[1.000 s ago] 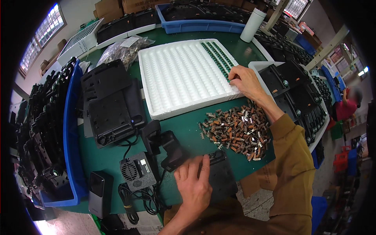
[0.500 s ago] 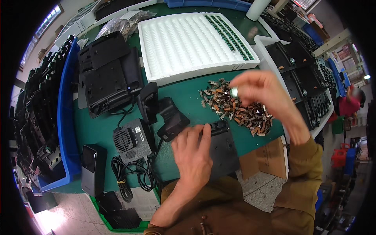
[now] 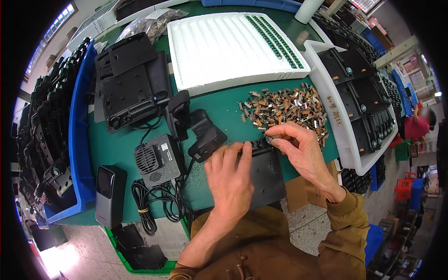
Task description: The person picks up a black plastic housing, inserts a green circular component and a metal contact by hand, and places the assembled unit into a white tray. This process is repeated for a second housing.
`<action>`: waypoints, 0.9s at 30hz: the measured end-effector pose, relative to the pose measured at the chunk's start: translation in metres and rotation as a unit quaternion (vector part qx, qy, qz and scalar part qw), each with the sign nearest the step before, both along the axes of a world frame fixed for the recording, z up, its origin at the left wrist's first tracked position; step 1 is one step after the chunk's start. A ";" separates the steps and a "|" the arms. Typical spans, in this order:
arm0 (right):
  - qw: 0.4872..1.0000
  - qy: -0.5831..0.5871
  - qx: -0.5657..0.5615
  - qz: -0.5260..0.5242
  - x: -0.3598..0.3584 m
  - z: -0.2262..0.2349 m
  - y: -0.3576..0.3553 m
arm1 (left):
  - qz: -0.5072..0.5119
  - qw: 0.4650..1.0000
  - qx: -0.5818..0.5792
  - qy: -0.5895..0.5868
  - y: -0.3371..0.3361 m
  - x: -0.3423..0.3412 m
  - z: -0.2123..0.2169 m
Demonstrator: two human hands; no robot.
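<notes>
A flat black plastic panel (image 3: 267,179) lies at the table's front edge, with a raised strip along its far end. My left hand (image 3: 229,179) holds its left side, fingers bent over the far left corner. Between the thumb and index finger of my right hand (image 3: 301,151) is a small round metallic part (image 3: 269,139), right at the raised strip's right end. The fingertips partly hide it, so I cannot tell whether it is seated. Just beyond my right hand spreads a pile of small brown and silver connector-like pieces (image 3: 284,107).
A white foam tray (image 3: 210,51) with rows of green parts stands behind. Black panels fill a white bin (image 3: 333,109) on the right and a blue bin (image 3: 77,140) on the left. A black vented box (image 3: 158,158), cables (image 3: 156,200) and a dark upright device (image 3: 111,196) lie left.
My right hand has come down and toward me from above the pile to the panel's far end, carrying the small part. My left hand stays on the panel.
</notes>
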State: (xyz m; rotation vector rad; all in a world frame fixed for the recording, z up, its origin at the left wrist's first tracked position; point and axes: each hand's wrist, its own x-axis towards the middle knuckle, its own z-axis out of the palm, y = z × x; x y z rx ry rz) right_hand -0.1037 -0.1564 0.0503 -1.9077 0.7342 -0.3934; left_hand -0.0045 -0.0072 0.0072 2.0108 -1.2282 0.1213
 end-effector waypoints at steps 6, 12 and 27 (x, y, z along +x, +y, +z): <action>0.999 -0.011 -0.047 -0.019 -0.006 -0.010 0.004 | -0.003 1.000 -0.004 0.001 -0.001 0.000 0.000; 0.995 -0.032 -0.086 -0.036 -0.003 -0.016 0.013 | -0.003 1.000 -0.007 -0.001 -0.002 0.000 -0.001; 0.996 -0.033 -0.073 -0.037 -0.004 -0.014 0.014 | -0.002 1.000 0.000 0.001 -0.001 0.001 -0.001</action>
